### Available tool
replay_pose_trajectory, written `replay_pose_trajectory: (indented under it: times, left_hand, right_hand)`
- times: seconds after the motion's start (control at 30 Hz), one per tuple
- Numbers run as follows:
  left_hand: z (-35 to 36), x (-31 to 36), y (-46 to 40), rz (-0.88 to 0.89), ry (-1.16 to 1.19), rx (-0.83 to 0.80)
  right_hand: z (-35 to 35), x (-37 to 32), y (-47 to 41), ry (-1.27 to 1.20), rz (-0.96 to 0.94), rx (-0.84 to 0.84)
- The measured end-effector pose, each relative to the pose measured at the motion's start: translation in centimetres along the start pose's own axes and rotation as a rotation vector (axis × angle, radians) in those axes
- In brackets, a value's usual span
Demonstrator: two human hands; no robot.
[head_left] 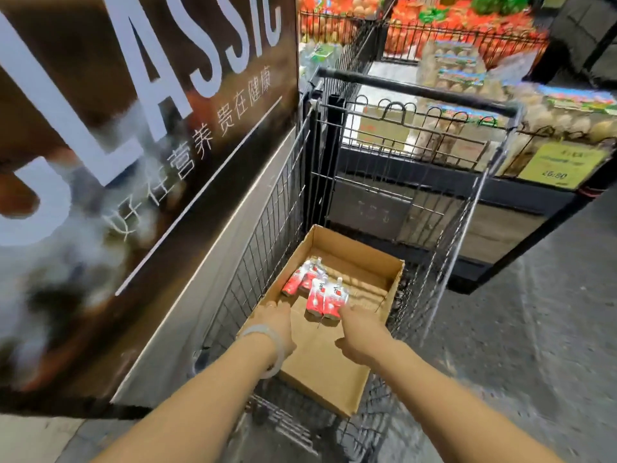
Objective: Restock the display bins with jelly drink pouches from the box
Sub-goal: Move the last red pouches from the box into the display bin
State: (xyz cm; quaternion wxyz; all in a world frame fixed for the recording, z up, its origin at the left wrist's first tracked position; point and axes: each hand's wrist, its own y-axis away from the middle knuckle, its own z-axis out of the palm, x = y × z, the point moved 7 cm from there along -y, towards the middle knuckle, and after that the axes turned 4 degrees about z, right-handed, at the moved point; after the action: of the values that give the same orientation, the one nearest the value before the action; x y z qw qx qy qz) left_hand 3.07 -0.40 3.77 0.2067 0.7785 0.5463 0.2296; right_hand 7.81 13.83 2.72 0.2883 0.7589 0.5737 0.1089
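A dark sign with large white letters and a line of Chinese characters fills the space left of the cart. The cart is wire mesh with a black handle bar across its far end, and it stands close beside the sign.

Inside the cart sits an open cardboard box, tilted a little. The box holds only a few red-and-white pouches: two lie together toward its far left side, and two more lie side by side just nearer, about the middle of the box floor. The rest of the floor is bare cardboard.

The left hand, a pale bangle on its wrist, reaches over the near left part of the box; its fingers point down into the box and touch nothing that can be seen, and whether they are curled cannot be told. The right hand reaches in beside it, its fingertips at the bottom edge of the nearer pair of pouches; whether it pinches them cannot be told.

Right of the cart, egg cartons sit on a dark stand with a yellow price tag.
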Motion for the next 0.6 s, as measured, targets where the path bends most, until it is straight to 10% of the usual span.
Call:
replay_pose_trajectory:
  times: [0.6]
  left_hand:
    - [10.9,-2.2,-29.8,-0.013,0.148,-0.091]
  right_hand:
    - [11.1,7.0,-24.5,-0.543,0.367,-0.157]
